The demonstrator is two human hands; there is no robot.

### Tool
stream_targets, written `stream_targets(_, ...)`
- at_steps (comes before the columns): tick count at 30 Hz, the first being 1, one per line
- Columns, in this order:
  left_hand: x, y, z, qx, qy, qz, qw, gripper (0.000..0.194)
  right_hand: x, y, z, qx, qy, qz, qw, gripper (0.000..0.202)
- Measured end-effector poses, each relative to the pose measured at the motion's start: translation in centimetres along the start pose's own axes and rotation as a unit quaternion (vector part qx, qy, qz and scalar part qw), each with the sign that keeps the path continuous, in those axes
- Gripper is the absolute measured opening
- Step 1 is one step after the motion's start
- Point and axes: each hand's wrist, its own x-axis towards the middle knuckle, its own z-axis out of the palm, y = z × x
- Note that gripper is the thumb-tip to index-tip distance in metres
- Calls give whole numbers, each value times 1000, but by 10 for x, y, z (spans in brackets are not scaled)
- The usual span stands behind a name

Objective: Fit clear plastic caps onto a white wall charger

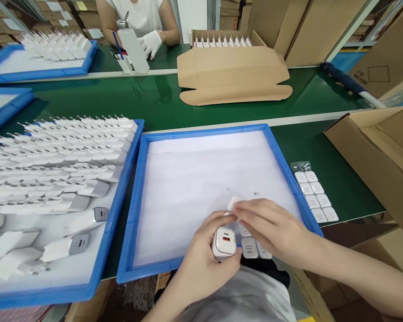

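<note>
My left hand [204, 255] is closed around a white USB wall charger [224, 243], its port end turned toward me. One port shows red inside. Just above it, my right hand [272, 223] has its fingers together on a small white sticker-like piece [234, 203], close to my left fingertips. Below my right hand, partly hidden by it, is a sheet of rounded-square pieces [249, 247] with slots like the charger's ports. Both hands are over the near edge of a blue-rimmed tray [204, 133] lined in white.
Left of it, another blue tray [97, 268] bears rows of upright chargers [70, 152] and several lying loose. A second sheet of square pieces [311, 201] lies right, beside a cardboard box [372, 165]. Across the green bench [121, 100] are an open carton [233, 71] and a person's gloved hand [151, 44].
</note>
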Motion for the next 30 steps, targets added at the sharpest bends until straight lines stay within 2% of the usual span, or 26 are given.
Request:
stream_targets(2,0,1,-1,6,-21,-5,1000,49,3,10,-3,50,-45,40,997,33)
stream_targets(5,-1,3,-2,-3,-48,1,999,49,11,28,-19,148,-148,58,976,34)
stream_targets(8,-1,4,-1,-24,-62,9,998,48,21,45,-39,244,-271,78,928,39)
stream_targets(10,-1,4,1,-34,-60,10,998,49,29,52,-48,318,-304,90,894,40)
stream_targets(12,-1,4,2,-35,-55,9,998,51,35,55,-55,367,-302,95,874,41)
stream_targets(14,-1,3,1,-33,-51,7,998,50,37,55,-58,358,-302,94,879,47)
stream_targets(18,1,-3,-3,-99,-26,0,995,40,29,47,-56,224,-287,109,925,58)
stream_targets(21,1,-6,-4,-168,-25,-8,985,37,20,37,-48,154,-238,93,954,52)
stream_targets(25,0,-4,1,-89,-25,5,996,44,17,24,-32,122,-127,60,983,33)
stream_targets(28,0,-2,5,-6,-26,40,999,57,21,20,-21,216,-104,89,967,24)
stream_targets(30,1,-2,6,42,-33,68,996,62,24,23,-17,308,-107,161,931,16)
